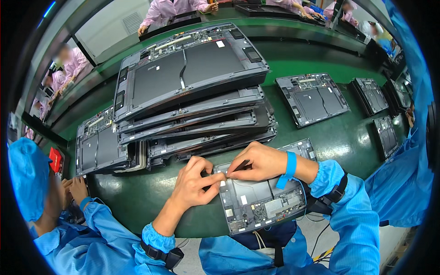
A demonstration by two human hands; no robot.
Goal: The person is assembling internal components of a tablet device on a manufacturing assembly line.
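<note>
Green table (353,153), blue wristband (290,166), black tool (239,165)

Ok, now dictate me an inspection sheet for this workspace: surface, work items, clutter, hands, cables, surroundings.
Surface: green bench, glossy.
Work items: open electronic unit, circuit board exposed; slim dark tool.
Clutter: uneven stack of similar units; more units farther right.
Hands: left hand at the unit's far-left corner; right hand there too, holding the tool.
Cables: thin blue cord by the right wrist's blue band.
Surroundings: co-workers in blue at left and right; people in pink beyond.
</note>
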